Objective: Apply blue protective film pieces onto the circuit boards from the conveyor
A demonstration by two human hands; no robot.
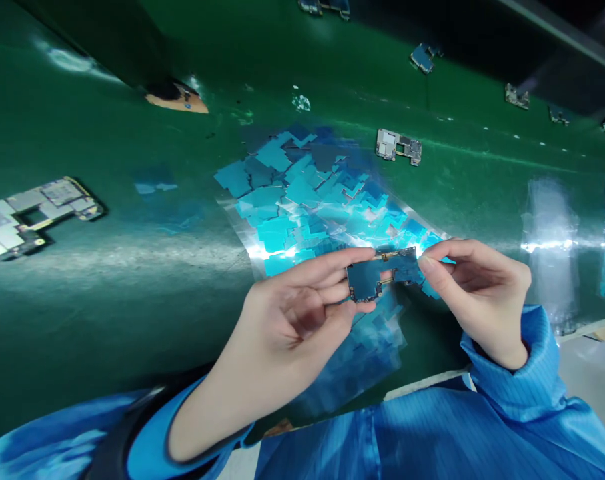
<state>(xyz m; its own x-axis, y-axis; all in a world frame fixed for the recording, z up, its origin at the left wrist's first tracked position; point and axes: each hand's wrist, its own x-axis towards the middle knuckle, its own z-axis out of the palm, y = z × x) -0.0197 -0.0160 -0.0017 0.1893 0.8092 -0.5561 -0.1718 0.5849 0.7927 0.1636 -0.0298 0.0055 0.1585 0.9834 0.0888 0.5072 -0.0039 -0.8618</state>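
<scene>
A small dark blue circuit board is held up at the centre, tilted above blue film pieces. My left hand grips its left end between fingers and thumb. At the board's right end, my right hand has its thumb and index finger pinched together; whether anything thin is between them is too small to tell. Under both hands lie many overlapping blue film pieces on clear sheets.
A larger-looking circuit board lies at the left on the green mat. Another board lies beyond the film pieces, with several more along the back right. A clear strip is at the right. A dark post stands at the back left.
</scene>
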